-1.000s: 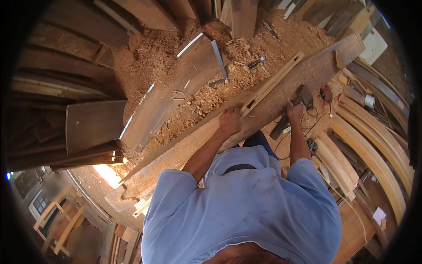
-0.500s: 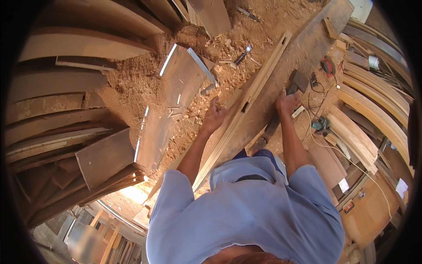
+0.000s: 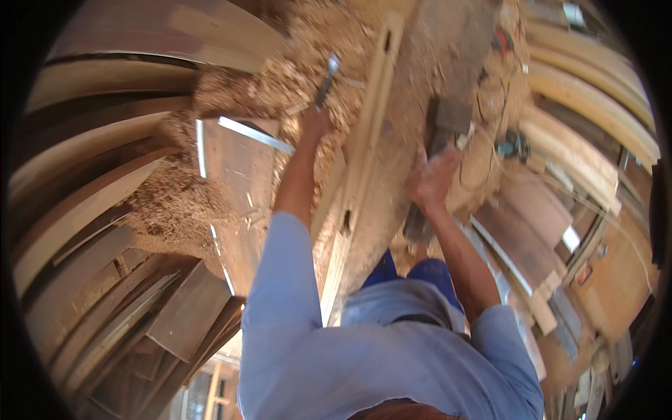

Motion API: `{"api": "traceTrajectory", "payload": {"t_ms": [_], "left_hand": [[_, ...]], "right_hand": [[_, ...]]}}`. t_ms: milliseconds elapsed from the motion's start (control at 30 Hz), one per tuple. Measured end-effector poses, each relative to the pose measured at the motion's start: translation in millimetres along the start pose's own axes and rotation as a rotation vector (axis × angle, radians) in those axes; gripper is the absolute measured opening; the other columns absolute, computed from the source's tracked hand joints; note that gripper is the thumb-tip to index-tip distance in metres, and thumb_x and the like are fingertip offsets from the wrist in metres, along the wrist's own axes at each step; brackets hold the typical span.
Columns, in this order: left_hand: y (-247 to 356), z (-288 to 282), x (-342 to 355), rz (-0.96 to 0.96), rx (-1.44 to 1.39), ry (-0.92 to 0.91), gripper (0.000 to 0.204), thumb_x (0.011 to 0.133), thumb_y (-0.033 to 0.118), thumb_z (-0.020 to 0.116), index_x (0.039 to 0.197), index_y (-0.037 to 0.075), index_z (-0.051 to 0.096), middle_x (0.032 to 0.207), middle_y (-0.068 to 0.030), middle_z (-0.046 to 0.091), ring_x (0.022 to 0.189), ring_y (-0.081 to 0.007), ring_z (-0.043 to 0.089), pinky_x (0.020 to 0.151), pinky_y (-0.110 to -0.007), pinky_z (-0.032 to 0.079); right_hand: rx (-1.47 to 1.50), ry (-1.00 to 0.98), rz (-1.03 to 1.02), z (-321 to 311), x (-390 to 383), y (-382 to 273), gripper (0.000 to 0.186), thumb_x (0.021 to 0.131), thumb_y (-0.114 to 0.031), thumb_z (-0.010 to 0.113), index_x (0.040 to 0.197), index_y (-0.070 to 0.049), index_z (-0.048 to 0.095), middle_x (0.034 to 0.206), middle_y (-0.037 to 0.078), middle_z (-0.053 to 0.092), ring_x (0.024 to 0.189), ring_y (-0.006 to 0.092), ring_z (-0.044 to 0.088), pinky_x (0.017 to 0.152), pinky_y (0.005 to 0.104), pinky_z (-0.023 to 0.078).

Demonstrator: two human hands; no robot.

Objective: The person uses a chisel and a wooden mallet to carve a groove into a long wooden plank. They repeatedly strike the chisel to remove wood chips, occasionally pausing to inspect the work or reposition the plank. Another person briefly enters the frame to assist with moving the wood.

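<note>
My left hand point(image 3: 317, 123) reaches far forward to the lower end of the dark handle of a chisel point(image 3: 324, 91). The chisel lies among wood shavings, its bright metal end pointing away from me. Motion blur hides whether the fingers have closed on the handle. My right hand point(image 3: 431, 178) is wrapped round the shaft of a dark wooden mallet point(image 3: 453, 115), its block head forward of the fist. Between my hands runs a long pale wooden beam point(image 3: 364, 150) with dark slots cut into it, resting along a wide dusty plank point(image 3: 414, 77).
A brown board point(image 3: 241, 164) and a metal-edged square point(image 3: 255, 134) lie on the left. Stacked dark planks point(image 3: 105, 119) fill the far left. On the right are a teal power tool point(image 3: 514, 145), a red tool point(image 3: 502, 42), cords and pale boards point(image 3: 574, 154).
My left hand has stretched forward to the chisel's handle. My right hand still grips the mallet. The whole view has turned, so the beam stands more upright in it.
</note>
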State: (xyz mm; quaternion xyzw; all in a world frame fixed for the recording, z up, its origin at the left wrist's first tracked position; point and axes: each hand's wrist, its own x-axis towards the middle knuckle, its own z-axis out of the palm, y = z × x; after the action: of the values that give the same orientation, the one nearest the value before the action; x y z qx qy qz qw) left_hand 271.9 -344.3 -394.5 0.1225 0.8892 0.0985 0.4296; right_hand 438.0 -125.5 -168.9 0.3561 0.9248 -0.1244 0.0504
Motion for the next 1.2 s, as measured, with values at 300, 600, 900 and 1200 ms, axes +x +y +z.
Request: {"api": "traceTrajectory", "payload": {"t_ms": [300, 600, 900, 1200], "left_hand": [[36.7, -12.6, 0.0, 0.159, -0.508, 0.069, 0.035, 0.093, 0.028, 0.069, 0.123, 0.013, 0.061, 0.100, -0.0149, 0.067, 0.090, -0.0322, 0.068, 0.083, -0.041, 0.057], [37.0, -36.8, -185.3, 0.054, -1.496, 0.415, 0.007, 0.101, 0.011, 0.060, 0.102, 0.008, 0.054, 0.080, -0.0010, 0.058, 0.070, -0.0133, 0.059, 0.069, -0.030, 0.055], [142.9, -85.0, -350.8, 0.270, -1.285, 0.799, 0.007, 0.101, 0.011, 0.062, 0.100, 0.013, 0.056, 0.090, -0.0013, 0.062, 0.071, -0.0112, 0.059, 0.068, -0.025, 0.055], [310.1, -11.7, -407.0, 0.476, -0.930, 0.597, 0.007, 0.098, 0.010, 0.063, 0.102, 0.008, 0.058, 0.089, -0.0063, 0.056, 0.086, -0.0189, 0.057, 0.079, -0.036, 0.048]], "right_hand": [[0.260, 0.058, -0.072, -21.8, 99.7, 22.7, 0.059, 0.097, -0.044, 0.063, 0.127, 0.004, 0.045, 0.109, 0.028, 0.062, 0.102, 0.0477, 0.062, 0.087, 0.0532, 0.049], [0.490, 0.060, 0.028, 1.2, 112.8, 40.9, 0.070, 0.098, -0.056, 0.054, 0.127, 0.007, 0.050, 0.108, 0.035, 0.066, 0.101, 0.0506, 0.065, 0.088, 0.0535, 0.050], [0.816, -0.267, 0.225, -27.7, 106.6, 62.3, 0.057, 0.090, -0.046, 0.070, 0.109, 0.006, 0.058, 0.094, 0.025, 0.069, 0.088, 0.0366, 0.070, 0.080, 0.0459, 0.054], [1.479, -0.691, 0.125, -142.5, -23.6, 124.6, 0.033, 0.089, -0.028, 0.079, 0.097, -0.001, 0.063, 0.085, 0.008, 0.068, 0.074, 0.0171, 0.068, 0.063, 0.0308, 0.056]]}}
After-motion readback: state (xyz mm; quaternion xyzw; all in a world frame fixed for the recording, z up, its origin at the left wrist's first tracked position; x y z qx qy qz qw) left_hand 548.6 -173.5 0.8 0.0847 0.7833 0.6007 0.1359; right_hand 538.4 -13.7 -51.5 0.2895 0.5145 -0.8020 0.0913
